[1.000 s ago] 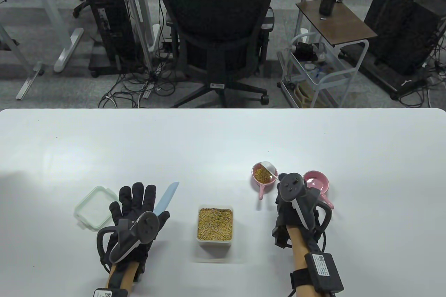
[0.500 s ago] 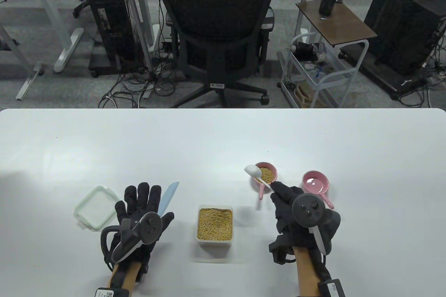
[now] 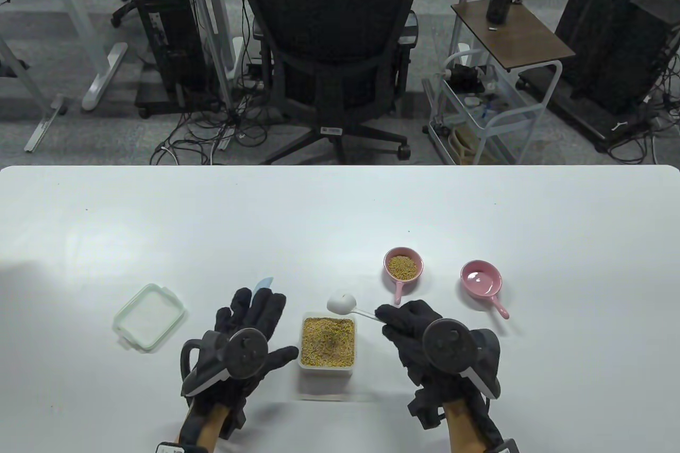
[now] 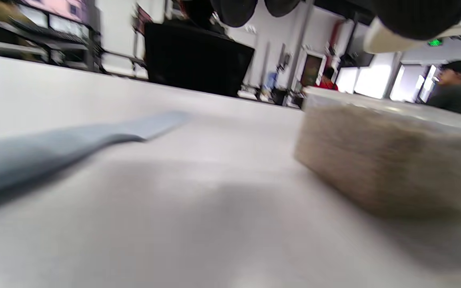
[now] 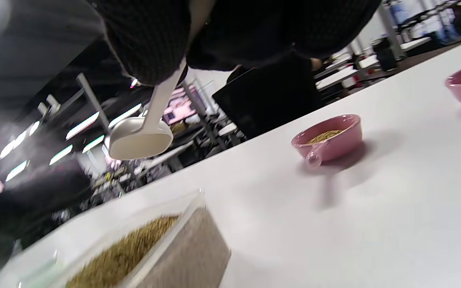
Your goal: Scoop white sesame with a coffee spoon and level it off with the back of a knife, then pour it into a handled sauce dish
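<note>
On the white table point(image 3: 340, 208), a square container lid point(image 3: 149, 317) lies at far left. Just right of it, the left hand point(image 3: 249, 336) rests with fingers straight and spread over a pale blue knife point(image 3: 264, 283), only the blade tip showing beyond the fingertips; whether it presses the knife cannot be told. At centre sits the clear tub of sesame point(image 3: 328, 341). The right hand point(image 3: 419, 331) pinches the handle of a white coffee spoon point(image 3: 341, 302), its empty bowl poised above the tub's far right corner. Farther right stand two pink handled sauce dishes: one holding sesame point(image 3: 403, 266), one empty point(image 3: 481, 279). A scoop begun this near the rim could spill seeds over the wall, and a heaped spoon carried before levelling could scatter them on the table.
</note>
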Demonstrator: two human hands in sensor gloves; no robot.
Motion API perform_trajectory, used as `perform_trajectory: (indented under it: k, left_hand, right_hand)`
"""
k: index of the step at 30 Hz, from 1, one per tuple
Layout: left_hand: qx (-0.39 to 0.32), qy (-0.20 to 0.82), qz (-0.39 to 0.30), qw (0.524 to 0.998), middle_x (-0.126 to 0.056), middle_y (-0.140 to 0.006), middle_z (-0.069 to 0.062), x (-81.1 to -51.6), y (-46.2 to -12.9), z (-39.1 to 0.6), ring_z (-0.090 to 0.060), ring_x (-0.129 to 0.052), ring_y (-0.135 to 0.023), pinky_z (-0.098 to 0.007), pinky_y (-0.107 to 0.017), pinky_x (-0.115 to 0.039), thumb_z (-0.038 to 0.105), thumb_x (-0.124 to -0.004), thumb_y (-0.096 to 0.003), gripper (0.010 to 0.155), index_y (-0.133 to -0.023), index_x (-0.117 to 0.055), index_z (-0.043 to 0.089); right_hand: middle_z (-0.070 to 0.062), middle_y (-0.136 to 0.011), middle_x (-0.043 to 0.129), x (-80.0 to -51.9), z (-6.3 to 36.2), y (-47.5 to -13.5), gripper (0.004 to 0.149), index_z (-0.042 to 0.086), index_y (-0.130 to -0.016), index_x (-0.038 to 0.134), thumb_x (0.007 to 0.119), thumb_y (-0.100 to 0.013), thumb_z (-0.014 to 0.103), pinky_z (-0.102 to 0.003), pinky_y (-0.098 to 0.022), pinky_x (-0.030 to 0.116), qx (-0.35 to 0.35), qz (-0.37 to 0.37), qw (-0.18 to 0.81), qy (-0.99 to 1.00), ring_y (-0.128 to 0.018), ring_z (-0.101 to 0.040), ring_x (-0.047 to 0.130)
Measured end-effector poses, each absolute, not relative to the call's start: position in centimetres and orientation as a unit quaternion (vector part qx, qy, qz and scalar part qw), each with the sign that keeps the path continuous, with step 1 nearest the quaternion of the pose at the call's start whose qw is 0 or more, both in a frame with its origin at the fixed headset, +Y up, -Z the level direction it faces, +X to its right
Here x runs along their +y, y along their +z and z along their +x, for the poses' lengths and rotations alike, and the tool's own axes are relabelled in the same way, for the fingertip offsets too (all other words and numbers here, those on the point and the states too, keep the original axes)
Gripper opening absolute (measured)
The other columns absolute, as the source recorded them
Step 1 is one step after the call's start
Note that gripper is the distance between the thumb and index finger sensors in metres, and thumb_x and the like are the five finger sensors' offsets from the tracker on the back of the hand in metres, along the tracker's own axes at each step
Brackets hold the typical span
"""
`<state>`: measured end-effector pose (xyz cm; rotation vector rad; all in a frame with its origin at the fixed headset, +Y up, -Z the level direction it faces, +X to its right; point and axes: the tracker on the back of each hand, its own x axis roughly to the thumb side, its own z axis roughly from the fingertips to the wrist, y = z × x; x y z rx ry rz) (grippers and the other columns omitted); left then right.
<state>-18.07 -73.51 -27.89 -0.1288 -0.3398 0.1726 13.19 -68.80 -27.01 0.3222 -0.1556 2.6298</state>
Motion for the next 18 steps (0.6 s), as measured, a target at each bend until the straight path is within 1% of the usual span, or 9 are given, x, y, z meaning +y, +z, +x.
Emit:
perform_trajectory:
  k: [2, 4, 6, 9, 11, 13, 18]
  left_hand:
    - [-0.18, 0.072, -0.082, 0.978, -0.036, -0.132, -0.004, -73.4, -28.3, -17.2, -0.043, -0.026, -0.118, -0.066, -0.08, -0.037, 0.073, -0.065, -0.0425, 0.099, -0.123, -0.026, 0.028]
    - [-0.195, 0.066, -0.114, 0.972, -0.036, -0.132, -0.004, -73.5, -29.1, -16.4, -0.042, -0.027, -0.118, -0.066, -0.081, -0.037, 0.074, -0.066, -0.0406, 0.102, -0.122, -0.026, 0.029]
    - [-0.205, 0.063, -0.147, 0.966, -0.036, -0.132, -0.004, -73.7, -29.8, -15.9, -0.042, -0.026, -0.118, -0.066, -0.081, -0.038, 0.074, -0.067, -0.0398, 0.104, -0.122, -0.024, 0.028]
    - [-0.205, 0.05, -0.178, 0.961, -0.038, -0.132, -0.003, -74.2, -30.4, -15.2, -0.042, -0.028, -0.119, -0.066, -0.081, -0.038, 0.073, -0.068, -0.0391, 0.104, -0.123, -0.027, 0.027]
    - [-0.201, 0.033, -0.181, 0.962, -0.042, -0.132, -0.002, -74.5, -30.6, -15.1, -0.04, -0.031, -0.119, -0.065, -0.081, -0.041, 0.074, -0.068, -0.0386, 0.103, -0.122, -0.028, 0.028]
    - [-0.202, 0.051, -0.176, 0.962, -0.045, -0.131, -0.003, -74.5, -30.6, -15.2, -0.04, -0.034, -0.12, -0.065, -0.081, -0.043, 0.073, -0.07, -0.0384, 0.102, -0.122, -0.031, 0.028]
    - [-0.201, 0.021, -0.173, 0.964, -0.046, -0.131, -0.002, -74.4, -30.6, -14.9, -0.041, -0.038, -0.12, -0.065, -0.081, -0.046, 0.074, -0.067, -0.0376, 0.102, -0.122, -0.031, 0.028]
  right_hand:
    - [-0.006, -0.084, 0.089, -68.9, 12.2, -26.9, 0.036, 0.033, -0.09, 0.091, 0.089, -0.054, 0.032, -0.048, -0.053, 0.078, -0.048, 0.142, 0.208, 0.967, -0.053, -0.02, 0.092]
    - [-0.006, -0.084, 0.089, -69.1, 11.3, -26.8, 0.036, 0.033, -0.09, 0.09, 0.089, -0.054, 0.032, -0.048, -0.053, 0.078, -0.041, 0.159, 0.182, 0.969, -0.053, -0.02, 0.092]
    - [-0.005, -0.085, 0.089, -69.4, 10.7, -26.8, 0.036, 0.034, -0.09, 0.09, 0.089, -0.054, 0.033, -0.048, -0.053, 0.078, -0.037, 0.169, 0.169, 0.97, -0.053, -0.02, 0.092]
    - [-0.006, -0.085, 0.089, -69.9, 10.1, -26.9, 0.036, 0.034, -0.091, 0.09, 0.088, -0.054, 0.033, -0.048, -0.053, 0.078, -0.03, 0.175, 0.154, 0.972, -0.053, -0.02, 0.092]
    - [-0.006, -0.085, 0.089, -70.3, 9.8, -26.9, 0.037, 0.034, -0.091, 0.089, 0.088, -0.055, 0.033, -0.048, -0.053, 0.078, -0.029, 0.174, 0.136, 0.975, -0.053, -0.02, 0.092]
    - [-0.006, -0.085, 0.089, -70.5, 9.6, -26.9, 0.037, 0.034, -0.091, 0.089, 0.087, -0.055, 0.033, -0.048, -0.053, 0.078, -0.027, 0.177, 0.125, 0.976, -0.053, -0.02, 0.092]
    - [-0.005, -0.083, 0.09, -70.5, 9.4, -26.7, 0.036, 0.033, -0.092, 0.089, 0.086, -0.056, 0.034, -0.048, -0.053, 0.078, -0.021, 0.174, 0.082, 0.981, -0.052, -0.019, 0.093]
